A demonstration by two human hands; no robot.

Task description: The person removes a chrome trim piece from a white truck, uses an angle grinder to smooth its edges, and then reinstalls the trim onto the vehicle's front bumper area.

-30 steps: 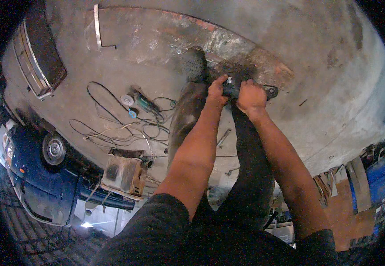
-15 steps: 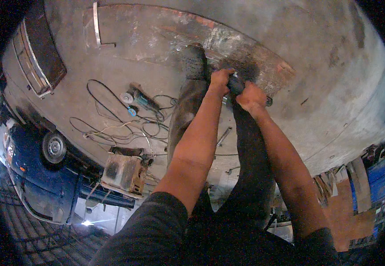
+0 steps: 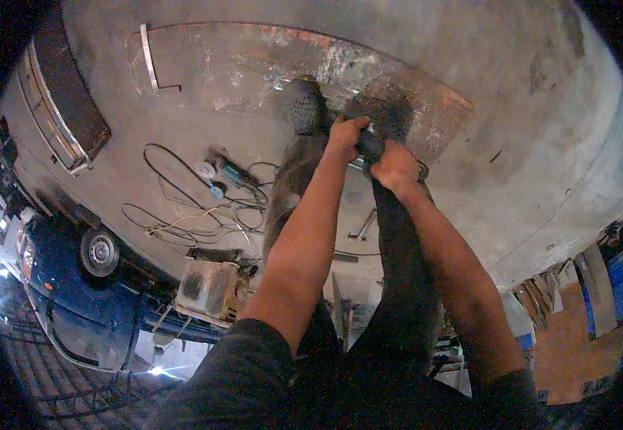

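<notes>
A dark angle grinder [image 3: 370,145] is gripped in both my hands, low over a worn, rust-stained sheet [image 3: 215,61] on the floor. My left hand [image 3: 347,135] is closed around its front part, near the head. My right hand [image 3: 397,167] wraps the rear of the body. The grinder's head is dark and partly hidden between my left hand and my shoe, so I cannot tell whether its disc touches anything. My left shoe [image 3: 304,104] and right shoe [image 3: 396,115] rest on the sheet, either side of the tool.
Another angle grinder [image 3: 229,172] lies on the floor to the left, among looped cables [image 3: 175,229]. A scorched metal box [image 3: 211,287] stands nearer. A bent metal strip [image 3: 149,61] lies far left, beside a framed panel [image 3: 60,107]. A blue vehicle [image 3: 86,308] stands at lower left.
The view has shifted slightly, so the floor and surroundings sit a little differently. Both hands and the grinder appear slightly further left and nearer. The grip stays the same.
</notes>
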